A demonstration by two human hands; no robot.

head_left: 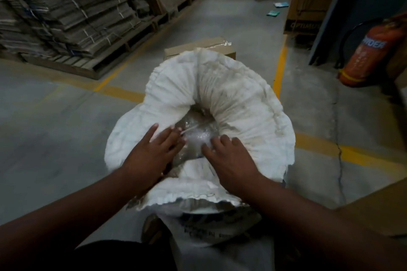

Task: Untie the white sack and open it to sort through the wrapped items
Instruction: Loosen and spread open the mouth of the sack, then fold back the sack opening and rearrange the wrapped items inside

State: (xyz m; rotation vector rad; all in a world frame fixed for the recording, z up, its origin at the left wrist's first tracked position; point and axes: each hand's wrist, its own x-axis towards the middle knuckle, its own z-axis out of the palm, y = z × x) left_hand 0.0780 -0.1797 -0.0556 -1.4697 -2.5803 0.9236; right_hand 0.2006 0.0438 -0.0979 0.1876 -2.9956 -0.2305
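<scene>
We stand over the sack (220, 99), which sits on the concrete floor (55, 127) at the centre of our view. Its mouth is open, the white fabric rolled outward into a thick, crumpled collar. Down in the opening, near the middle, lies clear wrap (198, 136) over the items; what is under it we cannot make out.

Our left hand (152, 152) comes in from 7 o'clock and lies palm down on the collar's inner edge. Its fingers are loosely spread, the thumb out toward 12 o'clock, the fingertips reaching the wrap. A thin pale string (189, 129) runs from those fingertips toward 2 o'clock; whether the fingers pinch it we cannot tell.

Our right hand (229, 158) comes in from 5 o'clock, palm down. Its fingers are curled and close together, pressing into the wrap and the rim of the collar; we cannot tell whether they grip anything.

Just behind the sack, at 12 o'clock, sits a box (202, 47). At 10 o'clock, bundles of flat cardboard (66, 11) are stacked on pallets. At 3 o'clock a red extinguisher (372, 53) leans. Yellow lines (279, 66) mark the floor on both sides of the sack.
</scene>
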